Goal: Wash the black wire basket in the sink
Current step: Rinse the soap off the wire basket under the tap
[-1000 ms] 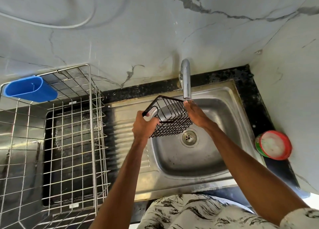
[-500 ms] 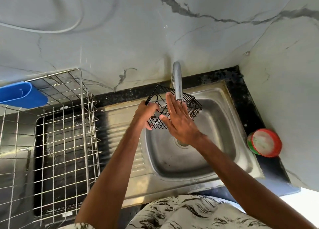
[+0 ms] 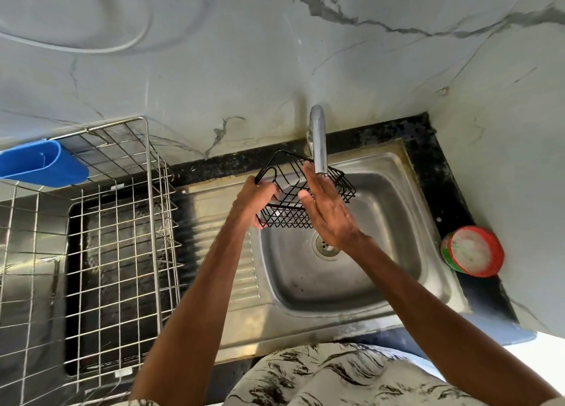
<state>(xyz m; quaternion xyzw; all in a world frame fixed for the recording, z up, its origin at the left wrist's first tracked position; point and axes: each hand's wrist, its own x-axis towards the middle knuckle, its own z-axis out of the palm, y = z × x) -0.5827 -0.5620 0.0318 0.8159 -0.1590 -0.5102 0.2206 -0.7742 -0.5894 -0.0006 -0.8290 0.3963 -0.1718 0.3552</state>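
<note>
The black wire basket [image 3: 287,188] hangs tilted over the back left of the steel sink [image 3: 394,222], right under the spout of the chrome tap [image 3: 318,142]. My left hand [image 3: 255,199] grips the basket's left end. My right hand [image 3: 328,210] lies flat with fingers stretched out, its palm against the basket's inside, fingertips just below the spout. The right hand hides the basket's middle. I cannot tell whether water is running.
A steel wire dish rack [image 3: 91,252] stands on the left counter with a blue plastic holder [image 3: 42,164] hooked on its far rim. A red-rimmed round tub [image 3: 472,251] sits on the black counter right of the sink. The marble wall rises behind.
My left hand has lifted the basket up and back under the tap. My right hand left the basket's right rim and now lies flat against its inside.
</note>
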